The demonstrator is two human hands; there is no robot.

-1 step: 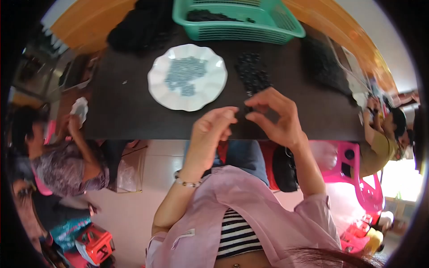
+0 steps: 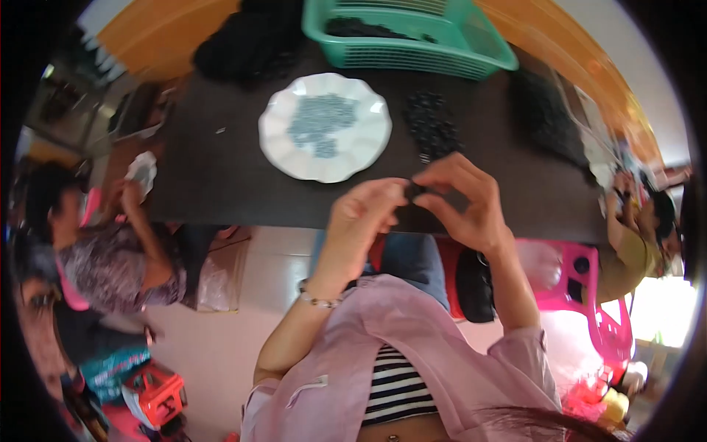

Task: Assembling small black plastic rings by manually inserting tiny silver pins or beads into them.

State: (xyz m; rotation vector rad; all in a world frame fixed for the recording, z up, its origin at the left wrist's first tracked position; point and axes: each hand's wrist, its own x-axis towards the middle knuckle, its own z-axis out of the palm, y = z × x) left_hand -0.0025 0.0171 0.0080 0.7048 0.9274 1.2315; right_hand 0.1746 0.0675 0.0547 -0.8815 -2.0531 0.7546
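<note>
My right hand [image 2: 471, 199] pinches a small black piece [image 2: 414, 190] between thumb and forefinger, above the front edge of the dark table. Its exact kind is too small to make out. The closed fingertips of my left hand [image 2: 366, 219] meet that piece from the other side; whatever they hold is hidden. Just beyond my hands stands a white scalloped plate [image 2: 276, 151] with many tiny grey-blue bits [image 2: 320, 118] spread on it. To its right lies a loose pile of small black pieces [image 2: 433, 125].
A green plastic basket [image 2: 442, 62] with black pieces inside stands at the table's far edge. Black heaps lie at the far left [image 2: 239, 48] and right [image 2: 549, 118]. One person [image 2: 121, 254] works at left, another [image 2: 633, 243] at right, near a pink chair [image 2: 582, 287].
My hands have come together: the gap between my left fingertips and the black piece in my right hand has closed. The whole scene sits slightly further right in the picture.
</note>
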